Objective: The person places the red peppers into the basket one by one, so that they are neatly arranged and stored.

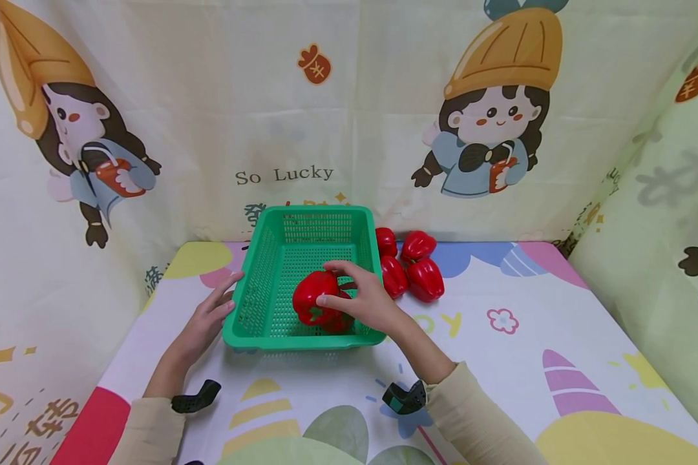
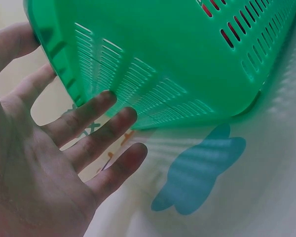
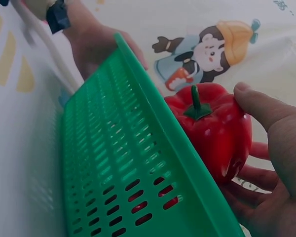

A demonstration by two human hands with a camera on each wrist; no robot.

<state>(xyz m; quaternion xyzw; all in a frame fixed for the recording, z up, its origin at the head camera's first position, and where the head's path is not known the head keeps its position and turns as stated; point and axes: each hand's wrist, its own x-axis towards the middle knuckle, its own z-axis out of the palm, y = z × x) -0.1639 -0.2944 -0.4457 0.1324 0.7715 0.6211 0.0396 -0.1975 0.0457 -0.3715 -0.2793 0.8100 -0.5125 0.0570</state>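
Observation:
A green plastic basket with slotted walls sits on the table. My right hand reaches over its right side and grips a red bell pepper between thumb and fingers. In the right wrist view, this bell pepper shows its green stem, and the basket wall hides part of it. Beneath it in the basket, a second red bell pepper is partly covered. At the basket's left rim, my left hand touches the edge with fingers fairly straight; the left wrist view shows these spread fingers beside the wall.
Several red bell peppers lie on the table just right of the basket, some partly behind its rim. A patterned cloth covers the table. Printed curtains hang at the back and on both sides.

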